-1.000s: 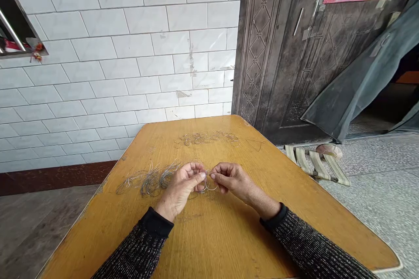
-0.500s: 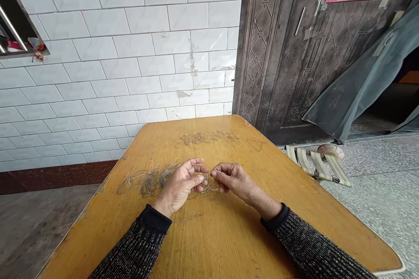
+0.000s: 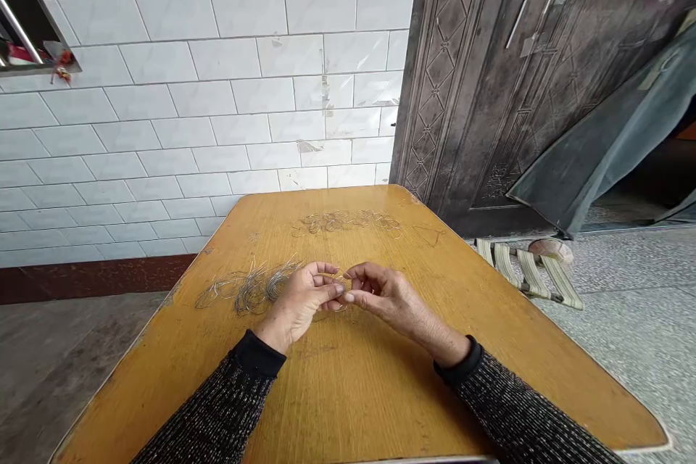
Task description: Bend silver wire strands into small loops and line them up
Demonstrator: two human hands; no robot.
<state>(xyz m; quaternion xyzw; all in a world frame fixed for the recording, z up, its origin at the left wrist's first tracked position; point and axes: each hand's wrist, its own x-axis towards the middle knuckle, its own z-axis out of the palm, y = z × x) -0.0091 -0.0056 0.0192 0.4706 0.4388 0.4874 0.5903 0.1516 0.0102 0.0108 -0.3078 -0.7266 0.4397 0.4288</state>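
Note:
Above the middle of the wooden table, my two hands meet with their fingertips almost touching. My left hand pinches a thin, pale piece of wire between thumb and fingers. Beside it, my right hand has its thumb and forefinger at the same wire, the thumb near the left thumb tip; whether it grips the wire is hard to see. Tangled coils of grey wire lie just left of my left hand, partly hidden behind it.
Farther back on the table lies a row of small wire loops, with a bent wire to their right. A white tiled wall stands behind. On the floor at right is a strapped folding stool by a dark door.
My right hand's fingers have opened a little and its thumb has come closer to my left thumb. The wire loop below the fingers shows less. The view has shifted slightly.

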